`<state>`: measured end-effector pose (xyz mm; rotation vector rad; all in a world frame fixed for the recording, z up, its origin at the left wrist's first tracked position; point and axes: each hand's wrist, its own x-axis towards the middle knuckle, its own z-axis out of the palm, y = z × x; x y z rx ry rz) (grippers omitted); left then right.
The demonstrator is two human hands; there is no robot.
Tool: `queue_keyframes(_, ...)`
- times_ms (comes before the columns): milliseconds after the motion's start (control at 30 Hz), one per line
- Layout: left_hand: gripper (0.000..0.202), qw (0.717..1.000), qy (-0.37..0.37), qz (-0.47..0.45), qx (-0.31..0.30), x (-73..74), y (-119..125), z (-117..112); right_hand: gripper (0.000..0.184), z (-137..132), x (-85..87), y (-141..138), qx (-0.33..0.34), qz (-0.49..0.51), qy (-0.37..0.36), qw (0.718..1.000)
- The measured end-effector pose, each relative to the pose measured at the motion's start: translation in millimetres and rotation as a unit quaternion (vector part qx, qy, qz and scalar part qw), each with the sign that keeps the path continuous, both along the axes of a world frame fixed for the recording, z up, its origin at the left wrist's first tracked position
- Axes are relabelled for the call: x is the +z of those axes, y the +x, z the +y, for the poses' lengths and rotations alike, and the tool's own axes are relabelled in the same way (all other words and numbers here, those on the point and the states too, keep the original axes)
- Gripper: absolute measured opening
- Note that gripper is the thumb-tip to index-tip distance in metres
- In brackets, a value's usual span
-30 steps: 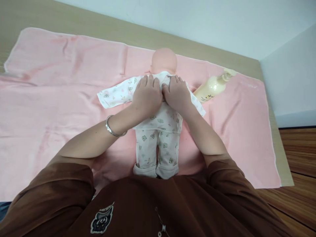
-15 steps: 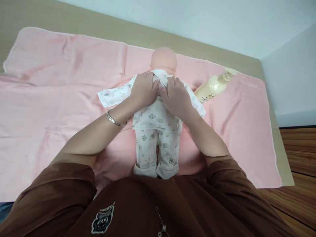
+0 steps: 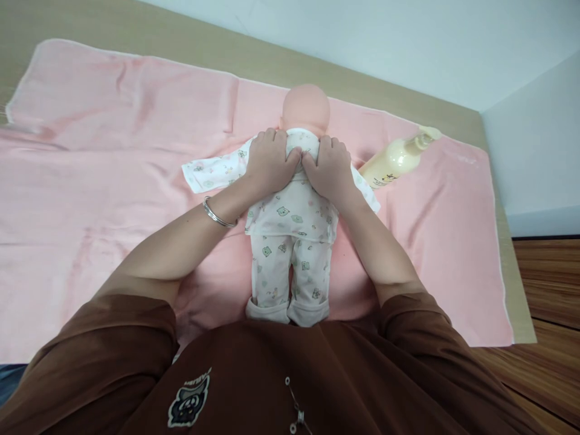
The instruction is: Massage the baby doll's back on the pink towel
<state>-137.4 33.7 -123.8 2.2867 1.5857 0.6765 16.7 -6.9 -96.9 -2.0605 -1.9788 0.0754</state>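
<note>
A baby doll (image 3: 306, 109) lies with the back of its bald head showing, its face hidden. It wears a white printed top (image 3: 294, 208) and matching trousers (image 3: 272, 272) with rolled cuffs. My left hand (image 3: 274, 160) lies on the left side of the doll's upper back, fingers toward the shoulder. On the other side, my right hand (image 3: 330, 169) rests the same way. Both hands are open, and the thumbs point inward, almost meeting over the middle of the back. The sleeves spread out to either side; the right one is partly covered by my forearm.
A pink cloth (image 3: 136, 199) covers most of the table (image 3: 217, 42) beneath the doll. Right of the doll, a pale yellow pump bottle (image 3: 394, 160) lies on its side. A white wall (image 3: 385, 42) stands behind, with brown wooden boards (image 3: 553, 284) at the right.
My hands have spread a little apart, the right one shifting outward. The top's fabric, bunched near the neck before, now lies smoother. The view has shifted slightly.
</note>
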Motion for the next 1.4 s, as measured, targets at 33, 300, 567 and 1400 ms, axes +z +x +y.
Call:
queue_keyframes(33, 0.027, 1.0, -0.003, 0.002, 0.001, 0.8, -0.3, -0.3, 0.037, 0.3, -1.1, -0.1, -0.003, 0.0, 0.0, 1.0)
queue_keyframes(300, 0.032, 1.0, 0.003, -0.008, 0.015, -5.5, -2.0, 2.7, 0.038, 2.3, -4.2, 0.6, -0.009, 0.001, 0.004, 1.0)
queue_keyframes(567, 0.025, 1.0, -0.006, -0.002, 0.027, 3.7, -0.7, -2.2, 0.038, 1.0, -0.5, -1.5, -0.02, 0.003, -0.012, 1.0)
queue_keyframes(1400, 0.032, 0.996, -0.052, 0.064, -0.035, 32.8, -2.9, -7.2, 0.062, -51.8, 32.9, -32.1, 0.061, 0.012, -0.078, 0.995)
